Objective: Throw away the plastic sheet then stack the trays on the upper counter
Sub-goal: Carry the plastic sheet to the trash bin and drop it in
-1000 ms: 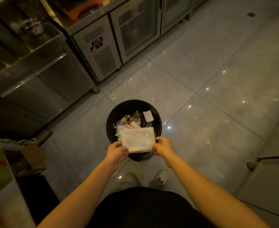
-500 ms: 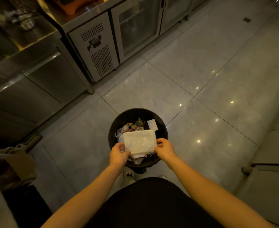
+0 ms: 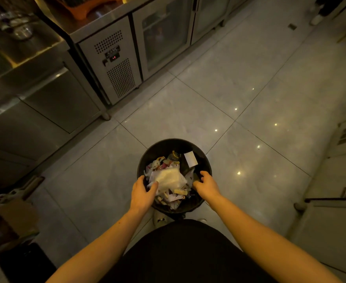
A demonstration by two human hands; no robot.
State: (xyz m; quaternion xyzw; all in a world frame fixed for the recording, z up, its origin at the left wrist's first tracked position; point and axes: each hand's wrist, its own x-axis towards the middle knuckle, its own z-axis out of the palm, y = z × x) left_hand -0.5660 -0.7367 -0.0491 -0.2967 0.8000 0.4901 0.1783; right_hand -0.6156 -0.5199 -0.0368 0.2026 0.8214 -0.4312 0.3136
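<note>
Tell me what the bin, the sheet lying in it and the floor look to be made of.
Bin: dark, matte, smooth round wall, probably plastic.
Sheet: thin translucent whitish film, crumpled and creased, so soft plastic.
Floor: large pale tiles with thin grout lines, glossy, mirroring ceiling lights as bright dots; glazed ceramic or polished stone, cannot tell which.

Dim amber light, ceiling glints on floor [image 3: 249, 111], wide-angle bowed edges.

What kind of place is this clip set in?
Probably a commercial kitchen or bar: a stainless undercounter fridge with glass doors, steel counters, tiled floor and a black trash bin.
</note>
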